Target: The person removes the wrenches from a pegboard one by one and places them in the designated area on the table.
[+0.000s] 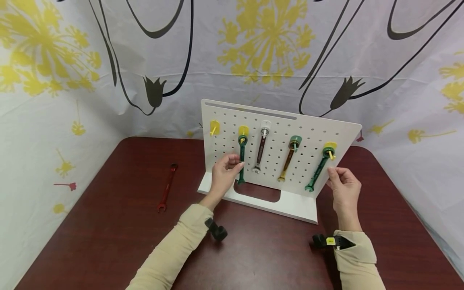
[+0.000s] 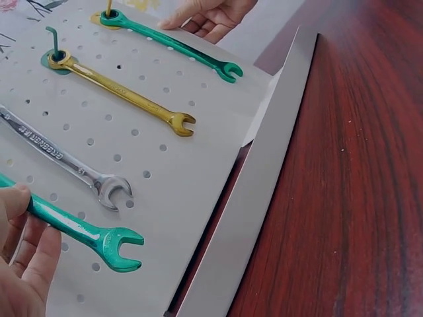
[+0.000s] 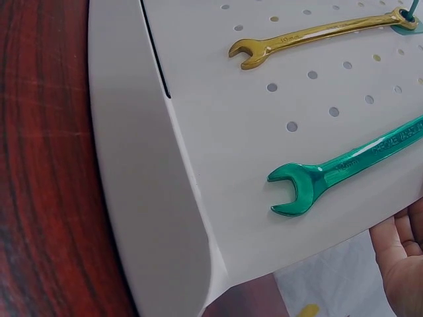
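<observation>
My left hand (image 1: 225,173) pinches the shaft of a green combination wrench (image 1: 242,155) between thumb and fingers. That wrench's ring end is on a yellow hook (image 1: 243,130) of a white pegboard (image 1: 232,121), and its open jaw points down. My right hand (image 1: 344,187) grips the board's right edge, thumb at the front, beside a second green wrench (image 1: 317,172) hanging from another yellow hook. Between the two hang a silver wrench (image 2: 63,158) on a white hook and a gold wrench (image 2: 125,94) on a green hook.
A red wrench (image 1: 168,187) lies on the dark red wooden table (image 1: 119,225), left of the board. At the board's upper left, a yellow hook (image 1: 214,128) bears no wrench. The board's white base (image 1: 293,208) has a cut-out. Patterned cloth (image 1: 188,52) hangs behind.
</observation>
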{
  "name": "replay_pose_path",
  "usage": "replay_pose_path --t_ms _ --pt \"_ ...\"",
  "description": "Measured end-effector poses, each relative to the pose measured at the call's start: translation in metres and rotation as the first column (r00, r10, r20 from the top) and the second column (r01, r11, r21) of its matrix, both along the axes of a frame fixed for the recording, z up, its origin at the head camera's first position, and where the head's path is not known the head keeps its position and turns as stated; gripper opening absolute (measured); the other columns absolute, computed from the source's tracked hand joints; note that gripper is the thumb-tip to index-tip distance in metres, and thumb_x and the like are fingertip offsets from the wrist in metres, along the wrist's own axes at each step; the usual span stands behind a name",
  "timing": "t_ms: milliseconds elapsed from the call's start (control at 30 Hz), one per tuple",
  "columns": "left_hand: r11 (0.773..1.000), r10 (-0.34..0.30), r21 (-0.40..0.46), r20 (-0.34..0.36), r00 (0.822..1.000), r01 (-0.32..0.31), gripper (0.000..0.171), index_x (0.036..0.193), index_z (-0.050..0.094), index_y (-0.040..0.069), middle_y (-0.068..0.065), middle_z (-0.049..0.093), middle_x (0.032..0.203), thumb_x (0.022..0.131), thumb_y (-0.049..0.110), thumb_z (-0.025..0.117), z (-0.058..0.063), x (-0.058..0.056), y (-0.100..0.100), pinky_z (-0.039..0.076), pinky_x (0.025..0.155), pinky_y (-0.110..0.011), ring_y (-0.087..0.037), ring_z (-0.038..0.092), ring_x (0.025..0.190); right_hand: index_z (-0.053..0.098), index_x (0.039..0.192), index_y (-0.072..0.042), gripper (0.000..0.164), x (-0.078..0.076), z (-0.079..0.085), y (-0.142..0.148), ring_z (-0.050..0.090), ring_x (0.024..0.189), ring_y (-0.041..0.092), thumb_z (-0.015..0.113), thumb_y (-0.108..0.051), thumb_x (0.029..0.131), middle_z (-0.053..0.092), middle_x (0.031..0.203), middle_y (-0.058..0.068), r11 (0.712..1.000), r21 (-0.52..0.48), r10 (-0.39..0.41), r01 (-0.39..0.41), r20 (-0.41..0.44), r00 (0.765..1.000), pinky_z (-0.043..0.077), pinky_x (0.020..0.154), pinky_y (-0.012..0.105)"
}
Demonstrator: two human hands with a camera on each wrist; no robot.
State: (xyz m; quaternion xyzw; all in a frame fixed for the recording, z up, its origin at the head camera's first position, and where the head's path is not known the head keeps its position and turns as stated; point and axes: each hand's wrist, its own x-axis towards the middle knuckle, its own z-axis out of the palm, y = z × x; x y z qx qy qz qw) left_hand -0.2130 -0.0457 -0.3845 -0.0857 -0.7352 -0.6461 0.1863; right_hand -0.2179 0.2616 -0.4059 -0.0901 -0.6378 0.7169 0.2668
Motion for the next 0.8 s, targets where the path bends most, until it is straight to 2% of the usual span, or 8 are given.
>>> replay_pose_path --t_ms 33,167,433,600,800 --pt "1.0 -0.004 -0.003 0.0 1.0 0.004 0.017 0.097 0.062 -0.011 -0.025 0.067 0.092 0.084 -0.002 0.067 0.003 0.003 -0.001 0.053 0.078 -0.035 -0.03 0.063 0.082 0.065 0.077 -0.009 0.009 0.0 0.0 0.0 0.056 0.062 0.004 0.071 -0.012 0.083 0.063 0.07 -0.006 1.0 -0.001 0.0 0.0 0.001 1.0 0.051 0.055 0.013" --pt "1.0 -0.017 -0.015 -0.004 1.0 0.017 0.016 0.097 0.062 -0.01 -0.024 0.066 0.09 0.084 -0.002 0.066 0.003 0.007 -0.004 0.054 0.076 -0.031 -0.027 0.063 0.081 0.065 0.078 -0.008 0.009 0.0 0.0 0.0 0.056 0.062 0.004 0.071 -0.013 0.083 0.063 0.071 -0.006 1.0 -0.001 0.001 -0.001 0.0 1.0 0.052 0.056 0.014" --pt "0.995 -0.081 0.058 0.078 0.994 0.077 0.021 0.101 0.064 -0.003 -0.018 0.067 0.092 0.084 0.007 0.069 -0.021 -0.007 -0.01 0.056 0.07 -0.025 -0.006 0.061 0.074 0.065 0.08 -0.007 0.009 0.001 0.0 0.0 0.056 0.063 0.004 0.071 -0.014 0.083 0.063 0.072 -0.006 1.0 0.0 0.003 -0.003 0.008 1.0 0.052 0.057 0.013" --pt "0.991 -0.114 0.077 0.1 0.988 0.106 0.02 0.101 0.065 -0.001 -0.015 0.067 0.091 0.085 0.01 0.069 -0.019 -0.005 -0.012 0.057 0.07 -0.029 -0.005 0.061 0.074 0.065 0.081 -0.006 0.012 0.001 0.0 0.0 0.056 0.065 0.004 0.071 -0.016 0.083 0.063 0.073 -0.006 1.0 0.015 -0.007 0.007 0.025 1.0 0.051 0.058 0.012" --pt "0.99 -0.125 0.077 0.117 0.985 0.117 0.021 0.103 0.065 0.0 -0.015 0.067 0.092 0.086 0.011 0.068 -0.019 -0.003 -0.013 0.057 0.071 -0.029 -0.005 0.062 0.075 0.065 0.081 -0.007 0.011 0.001 0.0 0.0 0.057 0.065 0.003 0.071 -0.016 0.083 0.063 0.073 -0.006 1.0 0.022 -0.009 0.008 0.027 1.0 0.051 0.057 0.012"
